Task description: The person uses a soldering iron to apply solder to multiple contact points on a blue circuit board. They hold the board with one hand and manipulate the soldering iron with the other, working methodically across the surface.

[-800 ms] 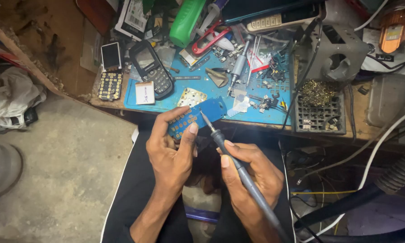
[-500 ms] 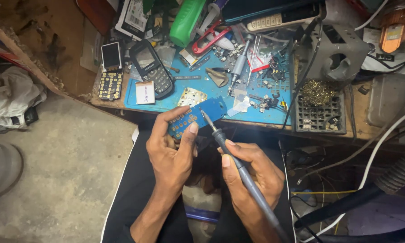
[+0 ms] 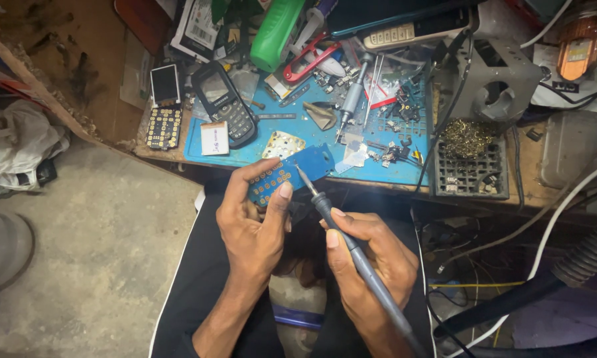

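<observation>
My left hand (image 3: 252, 229) grips a small blue circuit board (image 3: 292, 171) with rows of round gold contacts, held over my lap just below the bench edge. My right hand (image 3: 368, 262) holds a grey soldering iron (image 3: 348, 242) like a pen. The iron's thin tip touches the right part of the board. The iron's handle runs down and to the right past my wrist.
A blue work mat (image 3: 298, 126) on the bench carries a dark phone (image 3: 224, 103), a keypad sheet (image 3: 164, 126), tweezers, a screwdriver and several small parts. A green bottle (image 3: 275, 33), a metal stand (image 3: 494, 79), a brass wool holder (image 3: 469, 156) and cables lie right. Concrete floor at left.
Both hands and the board have stayed almost still. The iron's tip remains on the board.
</observation>
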